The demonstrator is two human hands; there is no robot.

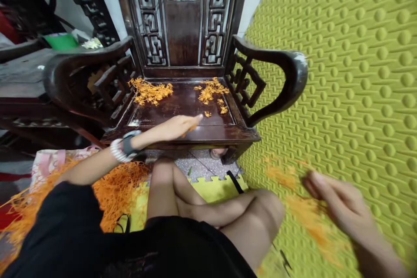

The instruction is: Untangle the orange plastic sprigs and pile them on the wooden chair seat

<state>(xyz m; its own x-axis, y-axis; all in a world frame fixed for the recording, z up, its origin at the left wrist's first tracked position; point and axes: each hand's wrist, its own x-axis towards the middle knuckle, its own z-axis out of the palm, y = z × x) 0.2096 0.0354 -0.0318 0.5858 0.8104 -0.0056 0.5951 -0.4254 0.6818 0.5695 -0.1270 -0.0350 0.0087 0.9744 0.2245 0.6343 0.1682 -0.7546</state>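
Note:
My left hand point(177, 127) reaches over the front of the dark wooden chair seat point(185, 91), palm down and fingers closed. A bit of an orange sprig point(191, 129) shows under its fingers. Just past the fingertips lies a small orange piece point(207, 114). Two piles of thin, spidery orange sprigs rest on the seat, a left pile point(152, 91) and a looser right pile point(211, 90). Out to the right, my right hand point(339, 200) is smeared by motion, its fingers pinched on an orange stringy sprig point(283, 177). More blurred orange strands point(309, 221) hang below it.
A large orange tangle point(119, 189) lies by my left arm, next to a pink-and-white bag point(47, 165). The chair's curved armrests point(295, 69) flank the seat. A yellow bumpy mat point(358, 108) covers the right side. A green item point(61, 41) sits on a side table.

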